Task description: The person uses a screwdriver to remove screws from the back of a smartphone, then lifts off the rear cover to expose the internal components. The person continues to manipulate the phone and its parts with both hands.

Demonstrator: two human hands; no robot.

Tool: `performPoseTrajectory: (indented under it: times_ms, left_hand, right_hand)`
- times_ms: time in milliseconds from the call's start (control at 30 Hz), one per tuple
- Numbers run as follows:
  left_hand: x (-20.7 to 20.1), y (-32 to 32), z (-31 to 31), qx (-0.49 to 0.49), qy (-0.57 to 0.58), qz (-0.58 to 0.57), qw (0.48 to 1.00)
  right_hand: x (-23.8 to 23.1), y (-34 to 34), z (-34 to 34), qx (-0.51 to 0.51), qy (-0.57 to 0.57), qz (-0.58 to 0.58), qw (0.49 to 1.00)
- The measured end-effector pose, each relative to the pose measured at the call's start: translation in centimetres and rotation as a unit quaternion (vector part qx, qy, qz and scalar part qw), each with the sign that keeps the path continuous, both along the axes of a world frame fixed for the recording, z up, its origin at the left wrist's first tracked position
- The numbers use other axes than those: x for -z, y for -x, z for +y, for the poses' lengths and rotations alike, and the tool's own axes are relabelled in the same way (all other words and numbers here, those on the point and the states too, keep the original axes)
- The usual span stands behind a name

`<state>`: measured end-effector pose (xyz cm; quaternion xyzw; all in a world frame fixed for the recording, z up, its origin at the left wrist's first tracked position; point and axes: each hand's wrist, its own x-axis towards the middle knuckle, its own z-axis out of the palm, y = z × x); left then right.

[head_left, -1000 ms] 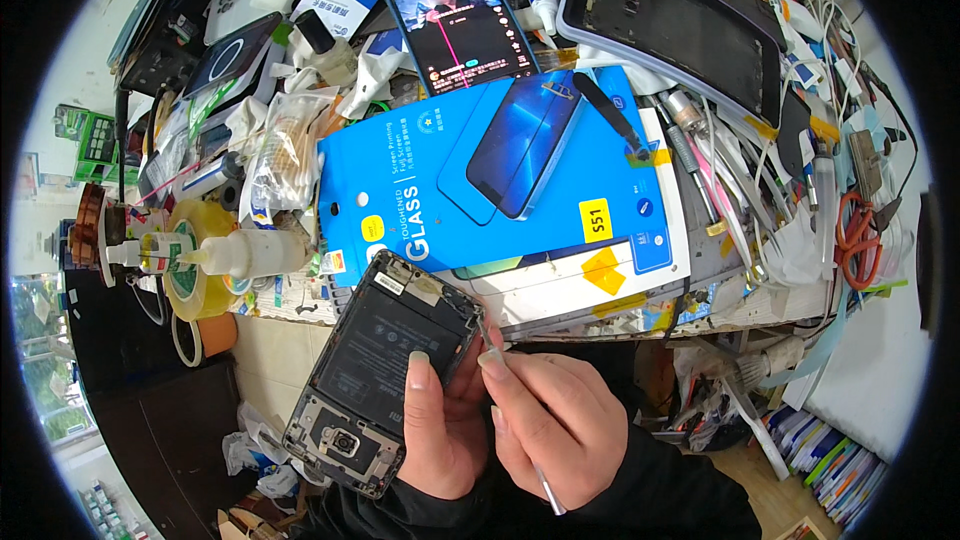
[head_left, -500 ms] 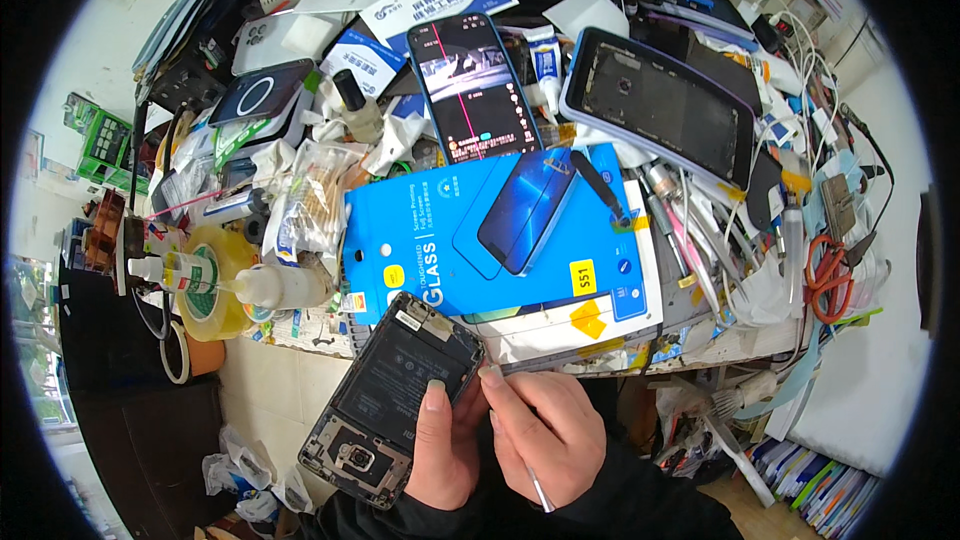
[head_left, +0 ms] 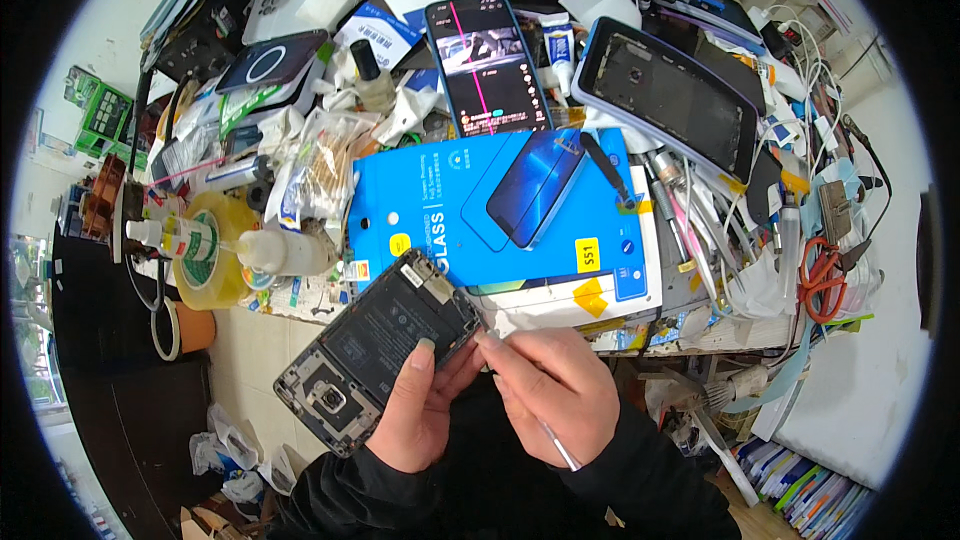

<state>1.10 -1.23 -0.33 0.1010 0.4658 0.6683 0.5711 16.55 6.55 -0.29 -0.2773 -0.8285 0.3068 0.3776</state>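
Note:
A smartphone with its back cover off (head_left: 375, 335) is tilted in front of me, its black battery and camera module showing. My left hand (head_left: 415, 420) is closed around its lower right side, the thumb lying over the battery's edge. My right hand (head_left: 565, 380) pinches a slim silver metal tool (head_left: 558, 445), whose rear end sticks out below the palm. The fingertips of that hand meet the phone's right edge near its top corner. Whatever the tool's front end touches is hidden by the fingers.
Behind the phone lies a blue screen-glass package (head_left: 420, 190) with a black strip tool on it. A lit phone (head_left: 490, 65) stands beyond, beside a phone in a purple frame (head_left: 670, 90). Bottles (head_left: 285, 253) and a tape roll (head_left: 215, 275) crowd the left; red-handled scissors (head_left: 822, 280) lie right.
Both hands have shifted slightly up with the phone, which is now tilted further over to the left. The right hand still grips the tool at the phone's edge.

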Motion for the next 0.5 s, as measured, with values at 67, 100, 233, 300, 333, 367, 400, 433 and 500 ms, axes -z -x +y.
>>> performPoseTrajectory:
  times_ms: [67,100,233,300,333,367,400,433,500]
  left_hand:
    - [-0.1,0.5,0.0,0.014,0.0,-0.001,1.0]
    - [-0.2,0.5,0.1,0.013,0.001,0.011,1.0]
    - [-0.5,0.8,0.4,0.018,0.009,-0.004,1.0]
    - [-0.7,0.8,0.5,-0.005,0.046,-0.016,0.999]
    - [-0.8,0.7,0.6,0.002,0.011,-0.016,1.0]
    - [-0.8,0.7,0.6,-0.001,0.014,-0.016,1.0]
    - [-0.9,0.7,0.6,-0.009,0.008,-0.027,1.0]
    - [-0.9,0.7,0.7,-0.004,0.016,-0.022,1.0]
    - [-1.0,0.6,0.7,-0.004,0.03,-0.006,1.0]
  right_hand:
    - [0.1,0.1,0.1,0.0,-0.003,-0.008,1.0]
    - [0.1,0.2,0.2,0.0,-0.005,-0.004,1.0]
    - [-0.4,0.4,0.9,-0.016,0.012,-0.002,1.0]
    - [-0.8,0.0,1.2,-0.031,0.06,0.004,0.998]
    - [-1.0,-0.2,1.2,-0.024,0.058,0.027,0.998]
    - [-1.2,-0.5,1.1,-0.02,0.064,0.037,0.997]
    - [-1.3,-0.6,0.9,-0.011,0.065,0.059,0.996]
    - [-1.3,-0.7,0.6,-0.006,0.081,0.052,0.995]
    - [-1.2,-0.6,0.1,-0.009,0.065,0.04,0.997]
